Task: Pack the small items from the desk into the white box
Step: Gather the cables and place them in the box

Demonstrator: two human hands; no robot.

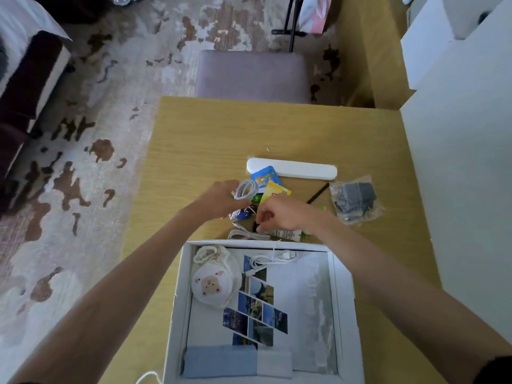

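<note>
The open white box (177, 300) lies at the near edge of the desk. Inside it are a round sheep pouch (213, 284), a white cable (273, 259), a printed card and folded blue and grey cloths (221, 361). Just beyond the box sits a pile of small items. My left hand (221, 196) is shut on a coiled white cable (246, 189), lifted over the pile. My right hand (279, 216) has its fingers curled down over the pile beside a small black item (255, 226); its grip is hidden. Another white cable (246, 234) lies against the box's far wall.
A long white case (302, 169), blue card (265, 176), yellow packet (274, 193), black stick (318, 193) and a plastic bag of grey parts (356, 199) lie on the desk (199, 139). A white tube (286, 234) lies by the box. A grey chair (253, 73) stands beyond.
</note>
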